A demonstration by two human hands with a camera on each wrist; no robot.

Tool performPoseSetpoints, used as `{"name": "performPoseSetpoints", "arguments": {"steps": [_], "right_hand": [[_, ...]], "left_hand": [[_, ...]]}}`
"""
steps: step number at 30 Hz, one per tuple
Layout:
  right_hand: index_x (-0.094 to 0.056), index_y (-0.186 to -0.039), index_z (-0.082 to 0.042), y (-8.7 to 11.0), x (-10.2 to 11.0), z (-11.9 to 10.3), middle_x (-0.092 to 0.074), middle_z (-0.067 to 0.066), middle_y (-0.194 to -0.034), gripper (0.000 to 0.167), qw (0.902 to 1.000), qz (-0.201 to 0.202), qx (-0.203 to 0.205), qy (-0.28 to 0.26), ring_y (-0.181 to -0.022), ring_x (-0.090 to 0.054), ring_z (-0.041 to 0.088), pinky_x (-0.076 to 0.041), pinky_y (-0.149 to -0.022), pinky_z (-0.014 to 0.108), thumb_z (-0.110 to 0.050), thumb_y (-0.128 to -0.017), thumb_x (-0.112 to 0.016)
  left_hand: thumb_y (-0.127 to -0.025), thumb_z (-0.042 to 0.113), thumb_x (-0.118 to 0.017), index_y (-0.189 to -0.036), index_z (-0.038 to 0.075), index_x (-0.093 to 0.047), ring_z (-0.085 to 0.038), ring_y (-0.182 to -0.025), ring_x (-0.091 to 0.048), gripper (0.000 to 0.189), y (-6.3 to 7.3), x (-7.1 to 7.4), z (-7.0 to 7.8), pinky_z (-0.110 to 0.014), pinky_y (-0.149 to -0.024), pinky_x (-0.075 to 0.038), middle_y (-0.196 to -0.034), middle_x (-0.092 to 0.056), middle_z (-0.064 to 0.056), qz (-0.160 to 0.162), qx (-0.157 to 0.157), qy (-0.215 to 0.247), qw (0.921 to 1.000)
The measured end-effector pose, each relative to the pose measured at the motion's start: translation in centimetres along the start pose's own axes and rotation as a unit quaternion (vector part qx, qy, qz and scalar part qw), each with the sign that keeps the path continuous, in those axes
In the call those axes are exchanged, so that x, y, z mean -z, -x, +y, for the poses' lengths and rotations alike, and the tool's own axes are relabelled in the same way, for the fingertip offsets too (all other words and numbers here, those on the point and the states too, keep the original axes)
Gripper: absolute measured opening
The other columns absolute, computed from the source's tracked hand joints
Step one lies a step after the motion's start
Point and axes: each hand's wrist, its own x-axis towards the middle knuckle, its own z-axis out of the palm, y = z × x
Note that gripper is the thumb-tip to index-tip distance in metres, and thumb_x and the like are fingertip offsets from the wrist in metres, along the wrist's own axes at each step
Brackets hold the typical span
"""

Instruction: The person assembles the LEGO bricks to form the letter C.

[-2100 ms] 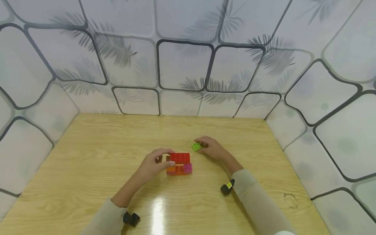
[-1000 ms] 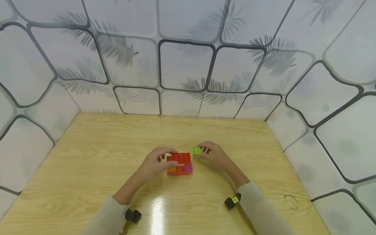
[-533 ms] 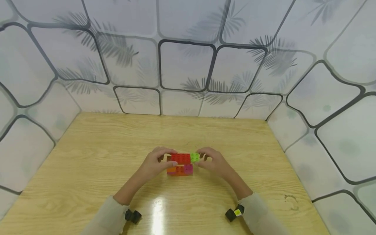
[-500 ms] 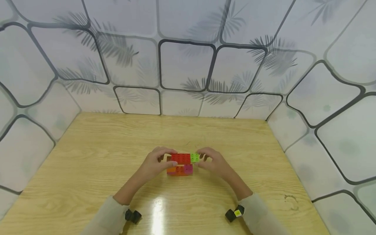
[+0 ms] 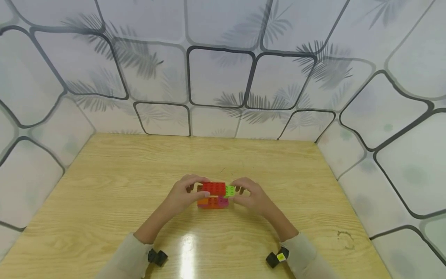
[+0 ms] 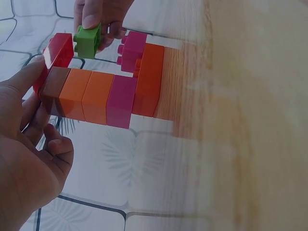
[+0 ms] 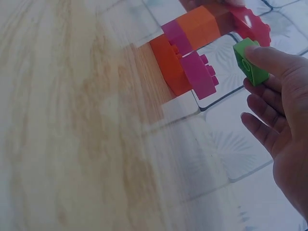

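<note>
A toy-brick structure stands on the table: an orange-red base brick (image 6: 150, 79), a left column of magenta (image 6: 121, 101), two orange and one brown brick (image 6: 54, 91), topped by a red brick (image 5: 214, 188) jutting right. A shorter magenta brick (image 6: 134, 52) sits on the base's right end. My left hand (image 5: 182, 193) grips the column's top around the red and brown bricks. Between thumb and fingers, my right hand (image 5: 252, 195) pinches a small green brick (image 7: 250, 60). In the wrist views it hangs above the right magenta brick, near the red brick's overhanging end.
The wooden table (image 5: 122, 166) extends around the structure. Patterned white panels (image 5: 219, 77) rise behind it and at both sides. Each sleeve cuff carries a small black camera, one at the left wrist (image 5: 157, 257) and one at the right (image 5: 277, 257).
My right hand has brought the green brick from behind and right of the structure toward its right end, turning it square along the way. The left hand has kept its grip on the column top.
</note>
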Motion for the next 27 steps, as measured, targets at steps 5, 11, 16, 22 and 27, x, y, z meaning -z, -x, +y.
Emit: {"name": "performPoseSetpoints", "arguments": {"steps": [5, 11, 16, 22, 27], "right_hand": [[-0.066, -0.119, -0.007, 0.0, -0.5, 0.0, -0.065, 0.008, -0.110, 0.036, 1.0000, 0.002, 0.007, -0.004, -0.091, -0.061, 0.018, -0.056, -0.077, 0.035, -0.006, -0.086, -0.079], [-0.068, -0.120, -0.010, 0.1, -1.1, 0.0, -0.066, 0.005, -0.113, 0.037, 0.9995, 0.008, -0.028, -0.009, -0.092, -0.061, 0.017, -0.056, -0.079, 0.035, -0.011, -0.086, -0.081], [-0.068, -0.119, -0.011, 0.2, -1.5, 0.0, -0.067, 0.005, -0.114, 0.035, 0.9992, 0.019, -0.031, -0.016, -0.092, -0.061, 0.020, -0.055, -0.080, 0.036, -0.013, -0.087, -0.080], [-0.068, -0.118, -0.010, 0.3, -1.9, 0.0, -0.067, 0.005, -0.113, 0.035, 0.9991, 0.033, -0.026, -0.005, -0.096, -0.061, 0.023, -0.053, -0.085, 0.033, -0.011, -0.086, -0.081], [-0.067, -0.119, -0.010, 0.3, -2.1, -0.1, -0.067, 0.003, -0.112, 0.036, 0.9982, 0.041, -0.044, 0.002, -0.099, -0.061, 0.023, -0.052, -0.089, 0.040, -0.011, -0.086, -0.080]], "left_hand": [[-0.085, 0.040, -0.080, -0.119, 0.026, -0.072, -0.023, -0.086, -0.045, 0.037, 0.0, 0.1, -0.1, -0.028, -0.070, -0.039, -0.108, -0.064, 0.005, 0.000, 0.005, 0.000, 1.0000], [-0.086, 0.041, -0.080, -0.118, 0.027, -0.072, -0.027, -0.087, -0.046, 0.036, -0.1, 0.1, -0.2, -0.029, -0.071, -0.039, -0.107, -0.064, 0.006, -0.001, 0.004, 0.003, 1.0000], [-0.086, 0.041, -0.079, -0.118, 0.028, -0.072, -0.029, -0.087, -0.046, 0.035, -0.1, 0.2, -0.2, -0.029, -0.071, -0.039, -0.106, -0.064, 0.008, -0.003, -0.005, 0.001, 1.0000], [-0.087, 0.041, -0.079, -0.119, 0.029, -0.072, -0.030, -0.087, -0.045, 0.035, 0.0, 0.2, -0.2, -0.030, -0.070, -0.038, -0.106, -0.064, 0.008, -0.008, -0.009, -0.001, 0.9999], [-0.087, 0.042, -0.079, -0.119, 0.030, -0.072, -0.027, -0.086, -0.044, 0.035, -0.1, 0.2, -0.1, -0.031, -0.071, -0.038, -0.107, -0.065, 0.009, -0.008, -0.013, -0.006, 0.9999]]}}
